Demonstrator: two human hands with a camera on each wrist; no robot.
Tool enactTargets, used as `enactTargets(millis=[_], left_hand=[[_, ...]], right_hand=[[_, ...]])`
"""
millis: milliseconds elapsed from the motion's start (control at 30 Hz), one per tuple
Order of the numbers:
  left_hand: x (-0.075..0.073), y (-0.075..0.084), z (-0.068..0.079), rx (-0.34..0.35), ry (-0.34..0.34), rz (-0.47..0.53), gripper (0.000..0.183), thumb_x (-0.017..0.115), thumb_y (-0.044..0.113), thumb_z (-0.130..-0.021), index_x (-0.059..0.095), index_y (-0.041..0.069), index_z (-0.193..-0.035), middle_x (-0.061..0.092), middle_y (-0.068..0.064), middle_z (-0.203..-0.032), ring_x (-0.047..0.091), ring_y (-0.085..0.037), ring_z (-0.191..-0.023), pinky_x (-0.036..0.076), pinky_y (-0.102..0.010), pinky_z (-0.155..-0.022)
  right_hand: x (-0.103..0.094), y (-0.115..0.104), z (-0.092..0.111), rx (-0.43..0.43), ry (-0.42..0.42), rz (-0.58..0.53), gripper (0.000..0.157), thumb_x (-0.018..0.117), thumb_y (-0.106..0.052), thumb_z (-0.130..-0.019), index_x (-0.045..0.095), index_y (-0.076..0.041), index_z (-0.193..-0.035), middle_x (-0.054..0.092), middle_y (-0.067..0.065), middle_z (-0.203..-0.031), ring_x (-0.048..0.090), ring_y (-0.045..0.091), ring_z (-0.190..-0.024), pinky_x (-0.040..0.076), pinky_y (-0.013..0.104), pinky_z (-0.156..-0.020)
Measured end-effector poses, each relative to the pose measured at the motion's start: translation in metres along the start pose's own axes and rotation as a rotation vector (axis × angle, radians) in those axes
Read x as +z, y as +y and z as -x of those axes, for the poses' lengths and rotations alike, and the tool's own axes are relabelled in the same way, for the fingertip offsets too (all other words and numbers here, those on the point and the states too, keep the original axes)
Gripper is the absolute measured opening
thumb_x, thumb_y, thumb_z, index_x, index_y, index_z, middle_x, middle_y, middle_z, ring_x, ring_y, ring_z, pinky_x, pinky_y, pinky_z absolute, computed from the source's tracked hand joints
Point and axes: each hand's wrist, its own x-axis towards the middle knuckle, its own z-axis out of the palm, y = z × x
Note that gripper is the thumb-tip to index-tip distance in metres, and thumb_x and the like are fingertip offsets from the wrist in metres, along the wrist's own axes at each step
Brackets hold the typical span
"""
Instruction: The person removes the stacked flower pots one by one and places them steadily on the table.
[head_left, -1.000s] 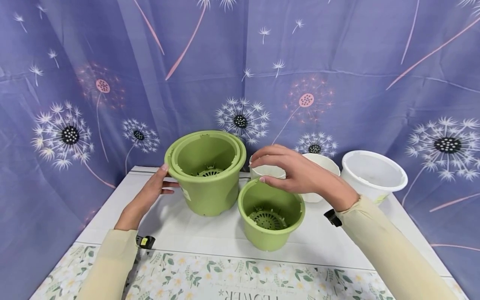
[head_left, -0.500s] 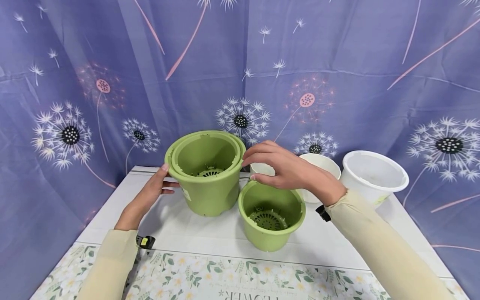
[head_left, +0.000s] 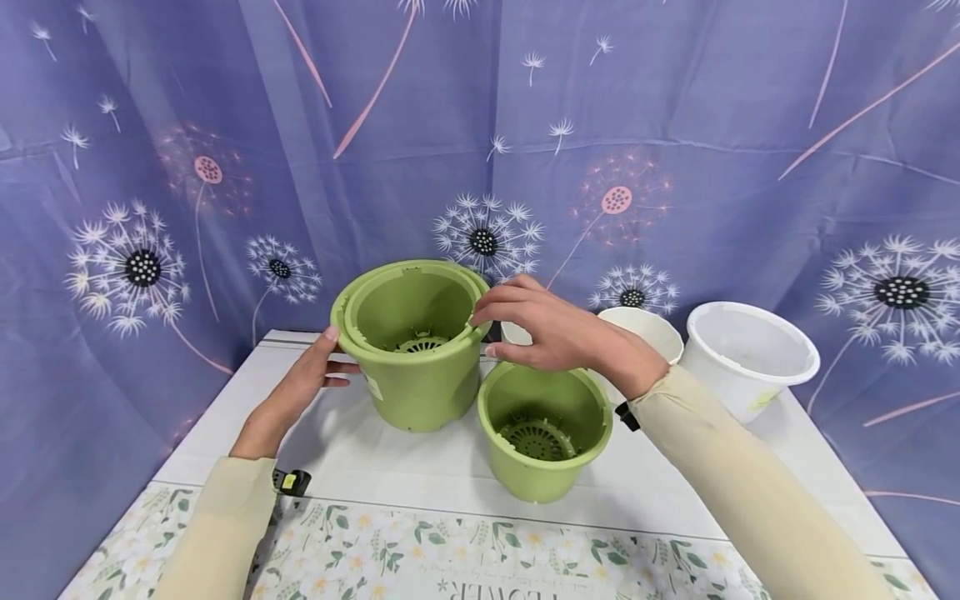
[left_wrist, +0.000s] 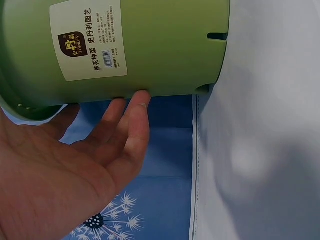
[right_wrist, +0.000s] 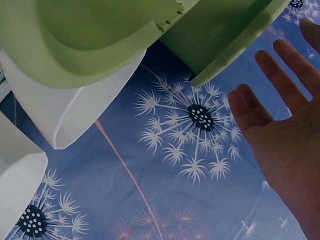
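A large green flowerpot, with a slightly smaller green pot nested inside, stands at the centre left. My left hand rests against its left side, thumb at the rim; in the left wrist view its fingertips touch the wall below a white label. My right hand reaches over from the right, its fingertips overlapping the pots' right rim in the head view. In the right wrist view its fingers are spread and loosely bent, holding nothing. A smaller green flowerpot stands below the right hand.
Behind the right hand are two cream pots, one mostly hidden and one further right. A wide white pot stands at the far right. A purple dandelion curtain closes off the back; a flowered cloth lies in front.
My right hand has moved left, from above the small green pot and the cream pot to the large pot's right rim. My left hand and the pots have stayed in place.
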Motion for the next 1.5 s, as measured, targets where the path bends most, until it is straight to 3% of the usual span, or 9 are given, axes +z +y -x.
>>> enactTargets(millis=[233, 533, 900, 1500], left_hand=[[0.0, -0.001, 0.0, -0.003, 0.003, 0.005, 0.076, 0.02, 0.058, -0.112, 0.041, -0.002, -0.154, 0.052, -0.026, -0.141, 0.068, -0.023, -0.114, 0.058, -0.039, -0.093], [0.0, -0.001, -0.002, -0.007, -0.009, 0.0, 0.077, 0.021, 0.059, -0.112, 0.041, -0.001, -0.156, 0.051, -0.027, -0.144, 0.066, -0.036, -0.12, 0.057, -0.043, -0.095], [0.0, -0.001, -0.001, -0.005, -0.013, 0.001, 0.077, 0.02, 0.059, -0.112, 0.039, -0.001, -0.157, 0.051, -0.028, -0.143, 0.064, -0.044, -0.124, 0.057, -0.045, -0.095], [-0.001, -0.002, -0.001, 0.001, -0.011, 0.0, 0.077, 0.021, 0.059, -0.112, 0.042, 0.0, -0.155, 0.052, -0.026, -0.144, 0.064, -0.044, -0.124, 0.057, -0.042, -0.095]], right_hand=[[0.006, 0.004, -0.008, 0.03, -0.043, 0.002, 0.039, 0.071, -0.031, -0.103, 0.07, -0.009, -0.136, 0.064, 0.008, -0.141, 0.049, 0.03, -0.13, 0.037, 0.048, -0.113], [0.015, 0.006, -0.015, 0.04, -0.071, -0.005, 0.035, 0.065, -0.03, -0.107, 0.071, -0.012, -0.136, 0.063, 0.007, -0.14, 0.048, 0.027, -0.124, 0.037, 0.045, -0.108], [0.015, 0.004, -0.023, 0.079, -0.155, 0.009, 0.04, 0.066, -0.038, -0.106, 0.07, -0.013, -0.138, 0.063, 0.008, -0.142, 0.046, 0.03, -0.125, 0.037, 0.047, -0.108], [0.01, 0.004, -0.04, 0.049, -0.268, 0.085, 0.037, 0.063, -0.036, -0.107, 0.073, -0.012, -0.133, 0.068, 0.008, -0.132, 0.049, 0.033, -0.121, 0.034, 0.051, -0.109]])
